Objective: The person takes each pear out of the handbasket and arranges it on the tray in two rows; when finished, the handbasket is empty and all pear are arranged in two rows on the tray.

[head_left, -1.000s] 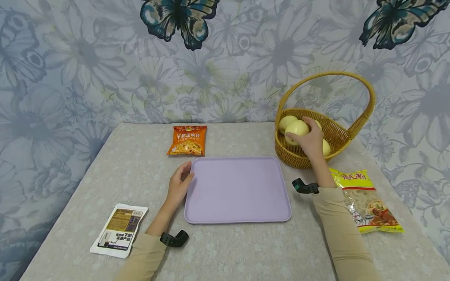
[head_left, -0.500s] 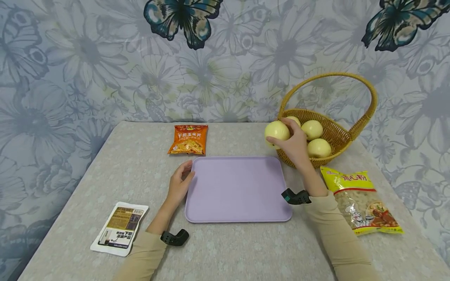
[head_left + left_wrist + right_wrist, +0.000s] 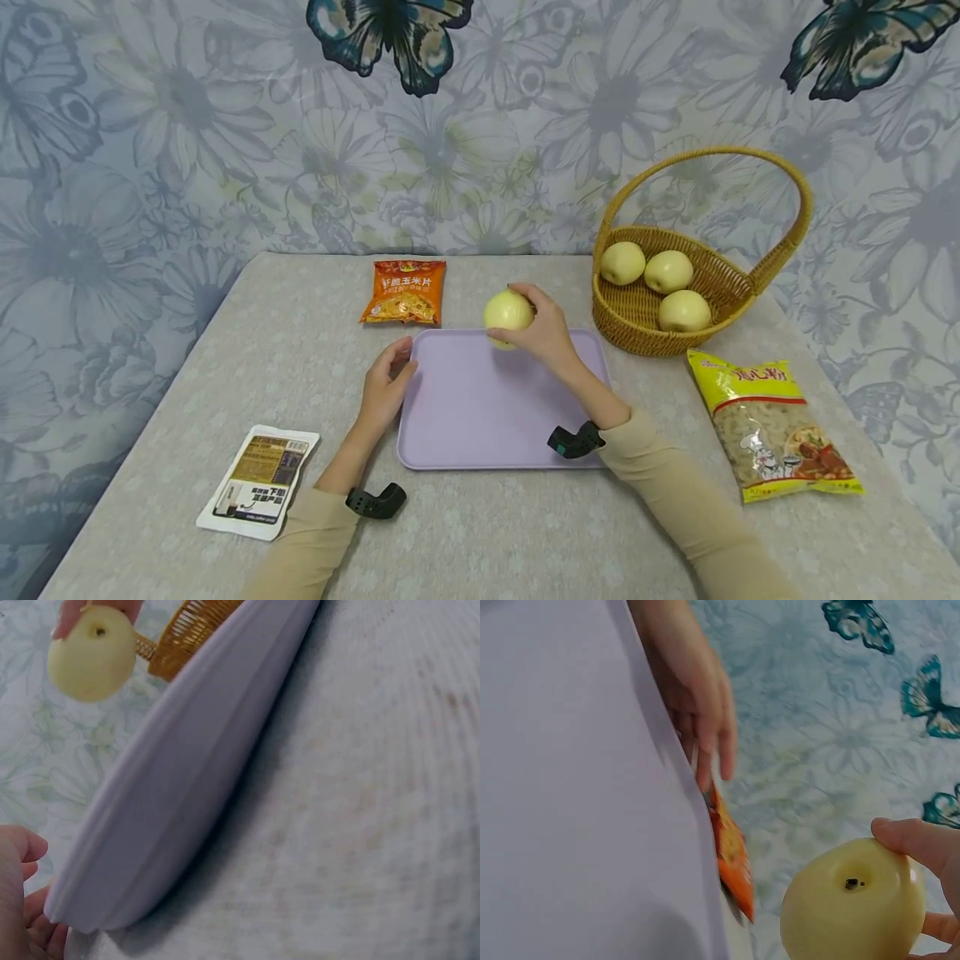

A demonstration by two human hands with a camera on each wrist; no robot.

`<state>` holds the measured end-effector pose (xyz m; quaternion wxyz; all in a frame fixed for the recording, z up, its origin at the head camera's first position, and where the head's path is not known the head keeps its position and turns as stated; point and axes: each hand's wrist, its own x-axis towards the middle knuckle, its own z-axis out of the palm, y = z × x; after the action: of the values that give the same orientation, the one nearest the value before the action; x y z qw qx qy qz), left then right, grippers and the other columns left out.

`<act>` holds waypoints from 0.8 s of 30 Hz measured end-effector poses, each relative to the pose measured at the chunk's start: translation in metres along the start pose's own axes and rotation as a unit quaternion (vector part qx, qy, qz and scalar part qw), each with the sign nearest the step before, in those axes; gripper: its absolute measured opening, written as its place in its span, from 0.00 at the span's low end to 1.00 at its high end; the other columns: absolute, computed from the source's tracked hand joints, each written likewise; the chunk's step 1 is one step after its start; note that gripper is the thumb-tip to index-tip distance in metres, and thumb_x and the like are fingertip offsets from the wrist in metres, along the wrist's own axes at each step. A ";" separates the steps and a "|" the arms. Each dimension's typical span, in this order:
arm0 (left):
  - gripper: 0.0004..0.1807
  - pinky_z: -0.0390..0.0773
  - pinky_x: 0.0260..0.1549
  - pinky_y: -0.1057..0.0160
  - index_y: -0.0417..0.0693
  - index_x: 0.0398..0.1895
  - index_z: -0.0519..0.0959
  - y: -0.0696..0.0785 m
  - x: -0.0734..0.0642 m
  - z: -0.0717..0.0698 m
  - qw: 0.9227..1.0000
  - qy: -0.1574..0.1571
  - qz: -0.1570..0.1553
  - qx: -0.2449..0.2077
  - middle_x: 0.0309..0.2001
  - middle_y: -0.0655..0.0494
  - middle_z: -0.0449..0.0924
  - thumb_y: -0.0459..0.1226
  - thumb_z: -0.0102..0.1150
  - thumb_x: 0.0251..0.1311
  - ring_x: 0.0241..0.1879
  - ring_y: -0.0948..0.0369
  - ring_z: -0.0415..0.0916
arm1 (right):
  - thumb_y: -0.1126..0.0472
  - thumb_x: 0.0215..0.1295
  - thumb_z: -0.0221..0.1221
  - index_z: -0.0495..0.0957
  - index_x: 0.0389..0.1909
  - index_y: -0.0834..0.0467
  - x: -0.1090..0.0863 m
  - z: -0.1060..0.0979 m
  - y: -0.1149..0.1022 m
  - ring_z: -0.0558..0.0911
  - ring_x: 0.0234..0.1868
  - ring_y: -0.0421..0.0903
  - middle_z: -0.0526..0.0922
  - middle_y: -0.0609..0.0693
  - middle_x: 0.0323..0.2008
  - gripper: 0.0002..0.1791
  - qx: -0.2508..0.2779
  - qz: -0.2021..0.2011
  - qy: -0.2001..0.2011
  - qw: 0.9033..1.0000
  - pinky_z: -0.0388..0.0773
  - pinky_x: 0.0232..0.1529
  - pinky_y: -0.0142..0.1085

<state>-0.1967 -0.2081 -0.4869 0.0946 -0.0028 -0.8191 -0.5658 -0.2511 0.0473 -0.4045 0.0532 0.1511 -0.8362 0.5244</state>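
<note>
Leftward from the basket [image 3: 626, 329]'s rim, 1 pale fruit [image 3: 506, 310] has moved over the tray [image 3: 472, 408]'s far edge, the right hand [image 3: 545, 329]'s fingers gripping its sides, apparently against slipping, while the left hand [image 3: 384, 385]'s relaxed fingers rest at the tray's left edge, probably steadying it.

Right hand [image 3: 543, 330] curled, left hand [image 3: 382, 388] seemingly relaxed

Right hand [image 3: 546, 332] covers part of held yellow apple [image 3: 506, 312]; right wrist view crops its bottom. Right sleeve [image 3: 678, 492] hides near-right corner of lilac tray [image 3: 472, 408]. Left wrist view crops left hand [image 3: 381, 393] and wicker basket [image 3: 187, 641], blurs worktop [image 3: 375, 795]. White pouch [image 3: 258, 482] left of left hand: fine print unreadable.
</note>
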 end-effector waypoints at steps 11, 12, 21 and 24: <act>0.23 0.67 0.63 0.45 0.27 0.63 0.65 0.041 -0.011 -0.006 1.000 -0.019 -0.011 -0.014 0.62 0.32 0.68 0.27 0.50 0.65 0.61 0.41 0.67 | 0.58 0.43 0.75 0.70 0.61 0.63 -0.005 0.045 0.000 0.77 0.58 0.55 0.77 0.57 0.58 0.41 -0.005 0.015 -0.049 0.999 0.78 0.53 0.49; 0.23 0.67 0.63 0.45 0.27 0.63 0.65 0.042 -0.011 -0.006 1.000 -0.018 -0.012 -0.013 0.63 0.32 0.68 0.27 0.50 0.65 0.61 0.40 0.67 | 0.58 0.43 0.75 0.70 0.61 0.63 -0.005 0.048 0.000 0.76 0.58 0.55 0.76 0.57 0.59 0.41 -0.005 0.016 -0.051 0.999 0.78 0.54 0.49; 0.23 0.68 0.62 0.47 0.28 0.63 0.66 0.044 -0.012 -0.008 1.000 -0.017 -0.022 -0.009 0.63 0.33 0.68 0.28 0.50 0.65 0.61 0.41 0.68 | 0.59 0.43 0.74 0.71 0.60 0.62 -0.008 0.061 0.006 0.74 0.61 0.55 0.75 0.57 0.61 0.39 -0.007 0.022 -0.047 0.999 0.76 0.56 0.49; 0.23 0.68 0.62 0.46 0.28 0.63 0.65 0.042 -0.011 -0.007 1.000 -0.018 -0.023 -0.008 0.63 0.32 0.68 0.28 0.49 0.65 0.61 0.41 0.68 | 0.59 0.44 0.74 0.71 0.61 0.62 -0.009 0.063 0.008 0.74 0.62 0.55 0.74 0.58 0.62 0.40 -0.005 0.022 -0.052 0.998 0.76 0.57 0.49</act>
<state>-0.1796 -0.1984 -0.4471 0.0666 0.0052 -0.8157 -0.5746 -0.2410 -0.0040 -0.4420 -0.0007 0.1590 -0.8438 0.5125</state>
